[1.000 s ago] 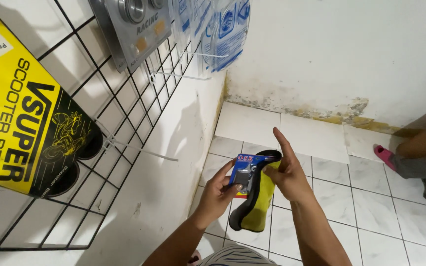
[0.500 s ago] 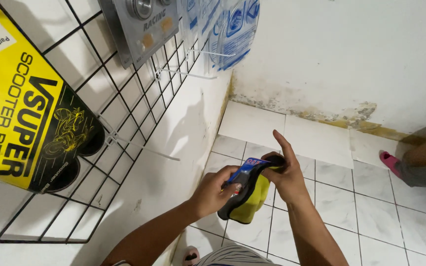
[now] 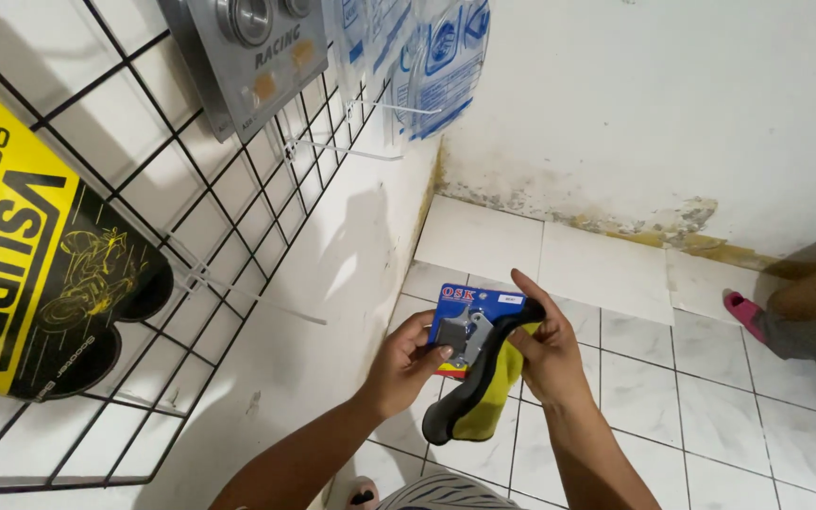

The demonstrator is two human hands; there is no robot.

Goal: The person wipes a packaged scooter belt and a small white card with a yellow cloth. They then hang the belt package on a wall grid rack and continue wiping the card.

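My left hand (image 3: 408,364) has turned the small blue card pack (image 3: 469,326) face-up again; half a second ago it was tilted edge-on and mostly hidden. Its fingers are closed on the pack's lower left edge. My right hand (image 3: 540,354) pinches the black and yellow cloth (image 3: 479,401) against the pack's right side, forefinger now curled down rather than pointing up, so the wiping stroke looks finished. The cloth hangs toward six o'clock. At nine o'clock the wire rack (image 3: 238,179) carries a yellow belt sleeve (image 3: 21,274), shifted leftward in view. At three o'clock, someone's pink sandal (image 3: 741,312) rests on the tiled floor (image 3: 710,387).
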